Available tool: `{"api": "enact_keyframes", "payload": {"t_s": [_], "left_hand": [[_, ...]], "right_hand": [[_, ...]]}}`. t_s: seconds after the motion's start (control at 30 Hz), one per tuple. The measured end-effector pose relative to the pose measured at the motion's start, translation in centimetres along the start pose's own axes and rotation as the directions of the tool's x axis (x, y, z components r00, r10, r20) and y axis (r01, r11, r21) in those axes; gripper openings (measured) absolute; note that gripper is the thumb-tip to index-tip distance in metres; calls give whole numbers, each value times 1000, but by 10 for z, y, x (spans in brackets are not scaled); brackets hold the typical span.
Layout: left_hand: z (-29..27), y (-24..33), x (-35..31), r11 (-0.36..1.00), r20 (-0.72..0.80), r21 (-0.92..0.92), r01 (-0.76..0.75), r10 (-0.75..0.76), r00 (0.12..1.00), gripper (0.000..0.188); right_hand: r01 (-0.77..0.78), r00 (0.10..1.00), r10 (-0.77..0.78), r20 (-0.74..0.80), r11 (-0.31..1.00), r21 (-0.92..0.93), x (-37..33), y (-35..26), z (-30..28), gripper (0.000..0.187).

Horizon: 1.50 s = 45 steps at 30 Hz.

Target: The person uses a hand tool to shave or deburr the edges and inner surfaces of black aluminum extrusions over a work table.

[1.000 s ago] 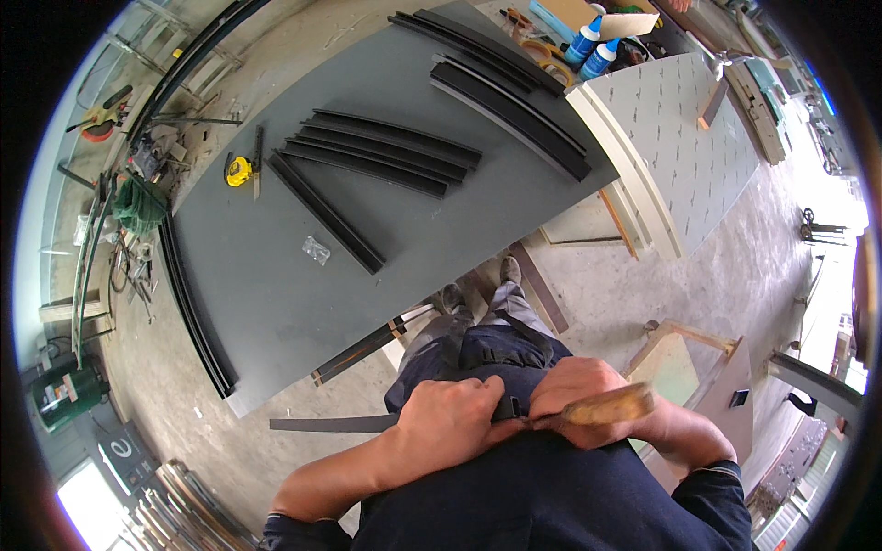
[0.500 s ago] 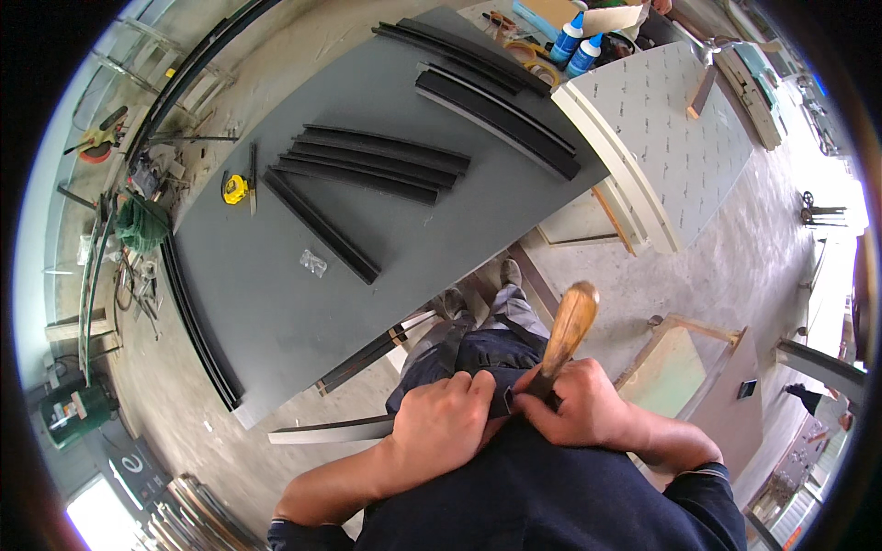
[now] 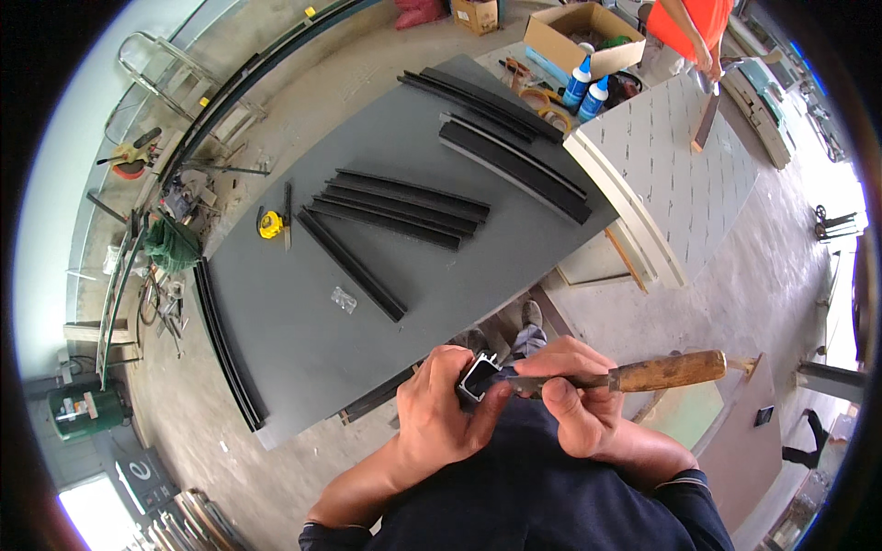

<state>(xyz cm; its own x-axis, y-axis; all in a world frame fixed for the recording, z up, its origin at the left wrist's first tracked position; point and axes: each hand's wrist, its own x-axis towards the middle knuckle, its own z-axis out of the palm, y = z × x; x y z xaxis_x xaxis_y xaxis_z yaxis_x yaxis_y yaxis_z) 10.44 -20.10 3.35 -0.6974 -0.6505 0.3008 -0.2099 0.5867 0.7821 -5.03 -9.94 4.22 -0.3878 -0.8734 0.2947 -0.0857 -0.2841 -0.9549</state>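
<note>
In front of my chest, my left hand (image 3: 432, 409) is closed round a dark metal profile. The bright cut end (image 3: 477, 375) of this hollow metal profile faces up, and its lower length is hidden. My right hand (image 3: 583, 399) grips a hand tool with a worn wooden handle (image 3: 669, 370) that points right. Its dark metal shank (image 3: 544, 386) reaches left to the profile's end, close to my left thumb. The tool's tip is hidden by my fingers, so I cannot tell its exact kind or whether it touches the metal.
On the large grey panel (image 3: 303, 358) lie several black profiles (image 3: 400, 209), a yellow tape measure (image 3: 270, 224) and a small clear plastic bag (image 3: 344, 299). Blue glue bottles (image 3: 577, 83) and a cardboard box (image 3: 588, 32) are beyond. Another person's hand (image 3: 706, 64) shows at far right.
The profile has swung from lying leftward to showing its cut end upward. The wooden handle has tipped from upright to pointing right. Another person in orange has come into view.
</note>
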Motion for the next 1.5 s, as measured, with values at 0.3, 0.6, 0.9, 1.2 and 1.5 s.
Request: {"api": "enact_keyframes", "payload": {"t_s": [0.3, 0.6, 0.9, 1.2, 1.5], "left_hand": [[3, -10, -2, 992, -12, -53, -112, 111, 994, 49], [13, -6, 6, 968, -103, 4, -251, 250, 963, 55], [10, -9, 8, 953, -39, -73, -294, 291, 956, 58], [1, -13, 11, 936, -1, -199, -289, 295, 955, 57], [-13, -18, 5, 954, -86, -78, -290, 284, 955, 52]], "right_hand": [[178, 975, -212, -73, 931, -320, 20, -6, 15, 23], [267, 934, -328, -143, 905, -331, 20, -7, 20, 21], [229, 960, -265, -94, 931, -283, 21, -18, 16, 19], [229, 959, -210, 192, 970, -84, 38, -22, 2, 18], [91, 990, -67, 127, 977, -191, 46, -34, 21, 21]]}}
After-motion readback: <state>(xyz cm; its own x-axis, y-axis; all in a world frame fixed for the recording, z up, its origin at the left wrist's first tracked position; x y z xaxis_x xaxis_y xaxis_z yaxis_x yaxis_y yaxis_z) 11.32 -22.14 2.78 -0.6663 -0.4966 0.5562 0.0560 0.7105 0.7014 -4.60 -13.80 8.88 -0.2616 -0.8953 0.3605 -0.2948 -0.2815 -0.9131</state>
